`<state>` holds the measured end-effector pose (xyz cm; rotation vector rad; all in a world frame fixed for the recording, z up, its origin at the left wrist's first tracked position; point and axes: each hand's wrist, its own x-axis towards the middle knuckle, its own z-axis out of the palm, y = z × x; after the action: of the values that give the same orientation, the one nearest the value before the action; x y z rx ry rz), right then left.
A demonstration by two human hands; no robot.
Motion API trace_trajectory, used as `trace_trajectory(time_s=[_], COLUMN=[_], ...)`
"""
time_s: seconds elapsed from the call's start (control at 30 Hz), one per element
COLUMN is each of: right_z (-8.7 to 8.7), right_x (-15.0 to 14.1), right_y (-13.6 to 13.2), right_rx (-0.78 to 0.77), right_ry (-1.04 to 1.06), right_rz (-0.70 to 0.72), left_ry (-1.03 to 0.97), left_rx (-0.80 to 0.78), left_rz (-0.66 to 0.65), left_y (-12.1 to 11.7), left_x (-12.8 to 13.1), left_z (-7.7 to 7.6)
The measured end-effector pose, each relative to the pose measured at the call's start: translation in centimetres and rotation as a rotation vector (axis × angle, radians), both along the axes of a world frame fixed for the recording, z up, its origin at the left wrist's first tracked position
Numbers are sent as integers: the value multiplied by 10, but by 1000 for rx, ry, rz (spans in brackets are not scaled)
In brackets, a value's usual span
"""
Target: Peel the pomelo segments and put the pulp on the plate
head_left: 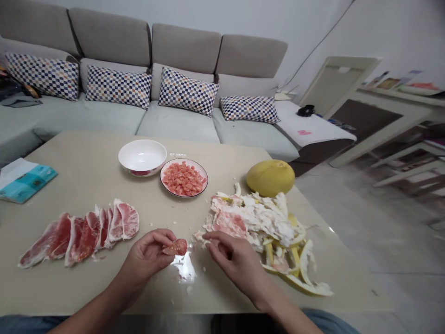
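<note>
Grey sofa (184,46) and checked cushions (118,86) line the wall behind a pale, glossy table (86,157). At its left edge lies a blue tissue pack (29,183). Next come peeled segments (83,234), leaning together straight on the tabletop; a stray forearm could topple or smear the row. Behind stands a white bowl (142,155), nothing showing inside. Left hand (149,253) pinches a piece of pulp (179,247) between thumb and fingers, low above the table's front; too hard a squeeze would probably burst it, and a wet, loose grip might let it slip. Just beyond, a plate (200,168) carries a mound of pink bits (182,178). Right hand (236,260) is half curled, its fingertips beside white scraps (198,239); I cannot tell whether it grips any. Under and past it spreads a peel heap (267,220), loose enough that a nudge may send bits among the crumbs or towards the edge. A whole pomelo (270,177) rests behind the heap; being round, it could roll if bumped. Farther right are grey floor tiles (344,204) and a cluttered white counter (406,95), blurred.
</note>
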<state>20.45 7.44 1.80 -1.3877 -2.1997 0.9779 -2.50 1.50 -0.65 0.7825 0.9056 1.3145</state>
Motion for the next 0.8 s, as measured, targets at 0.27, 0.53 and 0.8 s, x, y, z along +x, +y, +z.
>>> trace_trajectory(time_s=[0.27, 0.53, 0.8], right_z=[-2, 2, 11], right_x=[9, -14, -32], right_y=[7, -21, -31], right_rx=[203, -11, -140], right_ry=[-124, 275, 481], right_rz=[97, 124, 46], left_ry=[40, 288, 401], left_rx=[125, 270, 361], left_rz=[13, -73, -118], left_y=[1, -9, -12], left_x=[5, 6, 4], left_z=[-1, -5, 0])
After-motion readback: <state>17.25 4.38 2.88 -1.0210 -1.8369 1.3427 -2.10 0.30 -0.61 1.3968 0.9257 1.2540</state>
